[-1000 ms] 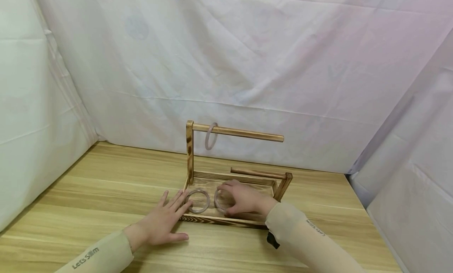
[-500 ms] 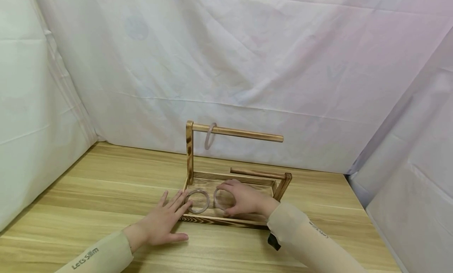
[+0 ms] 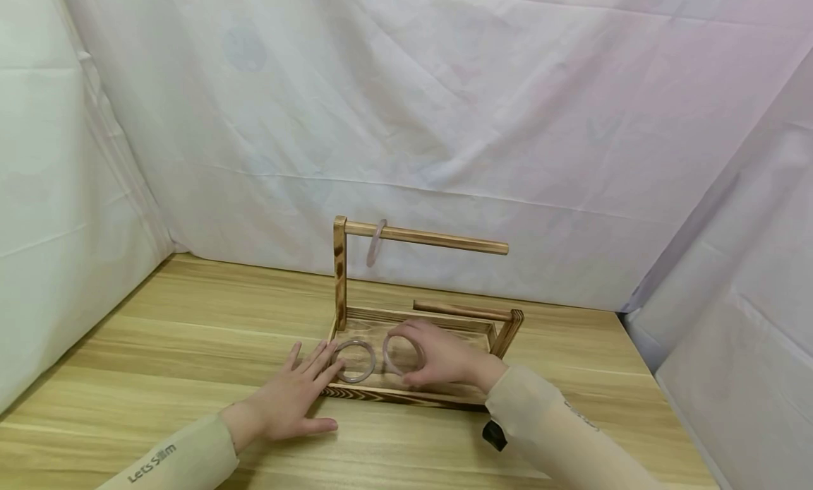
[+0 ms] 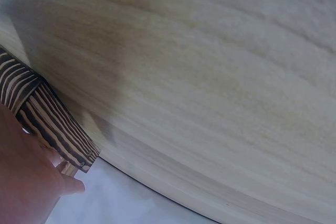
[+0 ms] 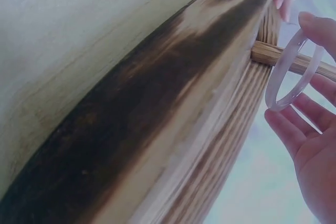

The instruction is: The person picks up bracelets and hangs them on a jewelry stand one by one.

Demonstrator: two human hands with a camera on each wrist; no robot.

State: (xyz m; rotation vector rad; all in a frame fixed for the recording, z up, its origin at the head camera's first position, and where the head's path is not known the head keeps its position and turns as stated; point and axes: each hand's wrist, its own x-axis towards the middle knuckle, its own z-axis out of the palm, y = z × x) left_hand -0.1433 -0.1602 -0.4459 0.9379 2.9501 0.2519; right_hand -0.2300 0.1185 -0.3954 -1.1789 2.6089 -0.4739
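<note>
The right hand (image 3: pixel 441 356) has its grip pinched on 1 translucent bangle (image 5: pixel 279 72), which spans thumb to fingertips over the wooden tray (image 3: pixel 406 399). The left hand (image 3: pixel 293 402), grip released, fingers spread, rests at the tray's left end beside a 2nd bangle (image 3: pixel 372 363).

1 rack (image 3: pixel 341 278), made up of 2 posts (image 3: pixel 506 335), 2 bars (image 3: pixel 451 242) and 1 tray (image 3: pixel 406 399). 3 rings (image 3: pixel 373 361): 1 on the higher of the 2 bars, 1 in the tray, 1 in the right hand (image 3: pixel 441 354). 1 left hand (image 3: pixel 291 403) makes 2 hands, with 2 sleeves (image 3: pixel 184 451). 1 black piece (image 3: pixel 494 435), 1 table (image 3: pixel 209 349), 3 cloth walls (image 3: pixel 444 116).
</note>
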